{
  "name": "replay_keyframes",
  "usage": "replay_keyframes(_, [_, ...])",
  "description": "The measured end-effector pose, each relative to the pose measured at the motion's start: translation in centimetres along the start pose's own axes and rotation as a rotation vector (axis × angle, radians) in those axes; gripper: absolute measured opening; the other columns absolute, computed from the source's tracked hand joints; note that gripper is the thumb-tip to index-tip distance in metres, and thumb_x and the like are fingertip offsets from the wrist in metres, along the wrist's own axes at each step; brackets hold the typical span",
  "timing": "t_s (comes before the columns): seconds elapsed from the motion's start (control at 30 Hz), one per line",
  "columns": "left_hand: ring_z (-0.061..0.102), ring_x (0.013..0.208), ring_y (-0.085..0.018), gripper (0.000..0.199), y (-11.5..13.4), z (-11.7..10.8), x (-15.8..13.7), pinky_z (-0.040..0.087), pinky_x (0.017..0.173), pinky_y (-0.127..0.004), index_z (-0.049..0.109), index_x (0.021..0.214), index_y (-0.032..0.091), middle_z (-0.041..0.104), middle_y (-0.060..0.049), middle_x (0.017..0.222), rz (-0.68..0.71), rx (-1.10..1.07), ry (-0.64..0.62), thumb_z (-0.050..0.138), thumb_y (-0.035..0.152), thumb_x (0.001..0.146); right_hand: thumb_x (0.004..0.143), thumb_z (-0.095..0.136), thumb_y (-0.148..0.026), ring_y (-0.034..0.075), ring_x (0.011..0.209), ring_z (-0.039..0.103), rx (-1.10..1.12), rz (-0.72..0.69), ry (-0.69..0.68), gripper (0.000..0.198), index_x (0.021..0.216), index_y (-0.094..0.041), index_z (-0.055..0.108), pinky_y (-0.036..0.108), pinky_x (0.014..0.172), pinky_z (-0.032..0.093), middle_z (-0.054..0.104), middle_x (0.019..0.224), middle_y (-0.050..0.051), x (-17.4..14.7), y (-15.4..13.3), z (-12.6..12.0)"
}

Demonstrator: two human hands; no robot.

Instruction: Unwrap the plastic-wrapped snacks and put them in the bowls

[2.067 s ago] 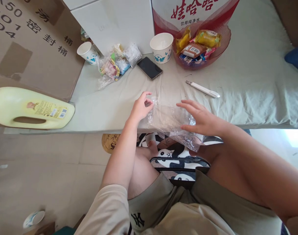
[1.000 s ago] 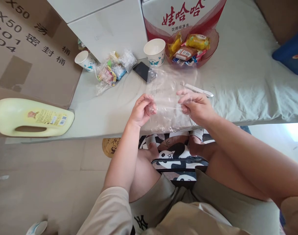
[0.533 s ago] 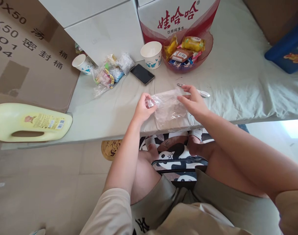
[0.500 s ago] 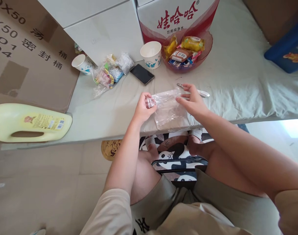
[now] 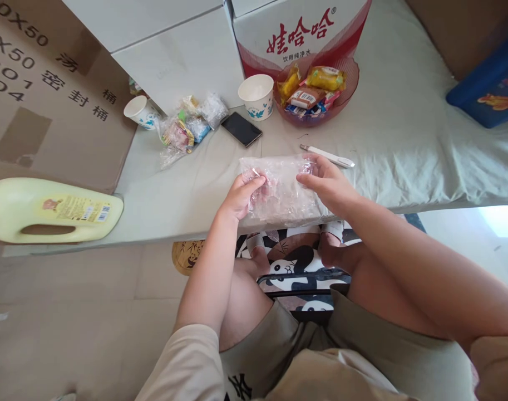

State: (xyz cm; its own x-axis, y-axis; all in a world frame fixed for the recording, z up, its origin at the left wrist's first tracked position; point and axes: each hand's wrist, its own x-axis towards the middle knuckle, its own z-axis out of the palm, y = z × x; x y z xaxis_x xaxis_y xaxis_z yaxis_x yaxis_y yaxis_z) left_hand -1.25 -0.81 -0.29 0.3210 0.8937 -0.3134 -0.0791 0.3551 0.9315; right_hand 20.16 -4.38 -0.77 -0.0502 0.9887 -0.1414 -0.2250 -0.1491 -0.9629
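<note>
A crinkled clear plastic bag (image 5: 282, 192) is stretched between my two hands near the front edge of the cloth-covered surface. My left hand (image 5: 244, 195) grips its left side, thumb on top and fingers behind the film. On the other side, my right hand (image 5: 326, 181) pinches the bag's right edge between thumb and fingers. Just beyond my right hand lies a white pen-like tool (image 5: 329, 156) with a metal tip, probably a utility knife. A black phone (image 5: 242, 129) rests face up farther back.
Behind stand a paper cup (image 5: 257, 99) and a pink glass bowl (image 5: 349, 92) of wrapped snacks, before a white-and-red carton (image 5: 299, 33). Crumpled wrappers (image 5: 182, 131) and another paper cup (image 5: 141, 113) are left. A yellow jug (image 5: 49, 209) lies at far left, a blue box (image 5: 487, 83) right.
The bag has been spread wider and flatter between my hands. My left hand has turned and lowered slightly, and my right hand has closed on the bag's edge, uncovering the white tool.
</note>
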Motion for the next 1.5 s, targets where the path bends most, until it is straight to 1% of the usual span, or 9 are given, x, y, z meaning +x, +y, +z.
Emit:
replay_keyframes(0.17, [0.054, 0.04, -0.008, 0.033, 0.3, 0.7, -0.1, 0.038, 0.037, -0.019, 0.058, 0.09, 0.021, 0.056, 0.008, 0.055, 0.022, 0.041, 0.114, 0.078, 0.045, 0.076, 0.072, 0.082, -0.045, 0.018, 0.073, 0.063, 0.085, 0.253, -0.249, 0.029, 0.078, -0.021, 0.066, 0.034, 0.068, 0.055, 0.067, 0.078, 0.005, -0.5, 0.0, 0.7])
replay_keyframes(0.4, [0.031, 0.028, -0.005, 0.034, -0.4, 0.0, -0.3, 0.018, 0.031, -0.019, 0.058, 0.096, 0.023, 0.044, 0.012, 0.041, 0.024, 0.082, 0.111, 0.077, 0.042, 0.076, 0.077, 0.076, -0.035, 0.012, 0.051, 0.052, 0.179, 0.231, -0.111, 0.025, 0.096, -0.021, 0.066, 0.028, 0.051, 0.046, 0.054, 0.057, -0.004, 0.3, 1.3, 0.7])
replay_keyframes(0.6, [0.038, 0.036, -0.007, 0.018, -0.8, -1.3, 1.5, 0.028, 0.036, -0.022, 0.06, 0.085, 0.022, 0.047, 0.008, 0.048, 0.04, -0.05, 0.118, 0.068, 0.036, 0.078, 0.076, 0.071, -0.027, 0.013, 0.052, 0.053, 0.237, 0.2, -0.157, 0.04, 0.115, -0.027, 0.062, 0.027, 0.052, 0.045, 0.055, 0.061, -0.007, 1.8, 1.7, 0.4])
replay_keyframes(0.8, [0.05, 0.046, -0.011, 0.054, -0.1, -1.4, 4.6, 0.037, 0.041, -0.025, 0.065, 0.08, 0.021, 0.054, 0.0, 0.056, -0.002, -0.153, 0.073, 0.045, 0.071, 0.087, 0.074, 0.065, -0.031, 0.013, 0.052, 0.05, 0.239, 0.129, -0.088, 0.016, 0.088, -0.025, 0.06, 0.03, 0.055, 0.046, 0.054, 0.066, -0.004, 3.7, 1.6, 0.0])
replay_keyframes(0.97, [0.048, 0.047, -0.007, 0.026, -0.4, -1.1, 5.6, 0.039, 0.044, -0.021, 0.061, 0.081, 0.021, 0.052, 0.004, 0.061, 0.025, -0.071, 0.042, 0.07, 0.044, 0.076, 0.073, 0.06, -0.04, 0.018, 0.068, 0.06, 0.251, 0.083, 0.005, 0.022, 0.09, -0.027, 0.056, 0.034, 0.064, 0.052, 0.062, 0.089, 0.002, 4.7, 1.1, -0.8])
replay_keyframes(1.17, [0.056, 0.061, -0.008, 0.05, -2.4, -1.0, 5.5, 0.043, 0.059, -0.021, 0.056, 0.114, 0.025, 0.062, 0.004, 0.084, 0.262, 0.281, 0.137, 0.076, 0.024, 0.068, 0.08, 0.043, -0.08, 0.024, 0.085, 0.064, 0.156, 0.073, 0.062, 0.061, 0.116, -0.031, 0.046, 0.038, 0.069, 0.053, 0.061, 0.1, 0.004, 4.2, 1.3, -1.6])
replay_keyframes(1.37, [0.06, 0.092, -0.015, 0.049, -3.1, -1.2, 4.2, 0.047, 0.079, -0.027, 0.055, 0.119, 0.025, 0.059, -0.006, 0.114, 0.508, 0.546, 0.405, 0.072, 0.022, 0.074, 0.067, 0.077, -0.035, 0.017, 0.063, 0.051, -0.066, 0.009, 0.206, 0.06, 0.119, -0.029, 0.047, 0.031, 0.06, 0.042, 0.056, 0.074, -0.004, 3.7, 2.4, -0.9])
replay_keyframes(1.43, [0.059, 0.099, -0.017, 0.037, -2.9, -0.9, 3.8, 0.047, 0.086, -0.029, 0.056, 0.11, 0.024, 0.059, -0.007, 0.113, 0.565, 0.568, 0.537, 0.071, 0.024, 0.076, 0.07, 0.073, -0.032, 0.016, 0.062, 0.049, -0.108, -0.053, 0.277, 0.043, 0.107, -0.027, 0.052, 0.03, 0.059, 0.039, 0.056, 0.072, -0.004, 3.5, 2.4, -0.5])
replay_keyframes(1.5, [0.061, 0.097, -0.017, 0.022, -2.7, -0.5, 3.4, 0.047, 0.088, -0.03, 0.056, 0.098, 0.023, 0.061, -0.006, 0.103, 0.541, 0.534, 0.509, 0.069, 0.031, 0.082, 0.073, 0.069, -0.033, 0.016, 0.063, 0.047, -0.152, -0.097, 0.266, 0.024, 0.091, -0.025, 0.054, 0.029, 0.059, 0.037, 0.054, 0.072, -0.003, 3.2, 2.1, 0.0])
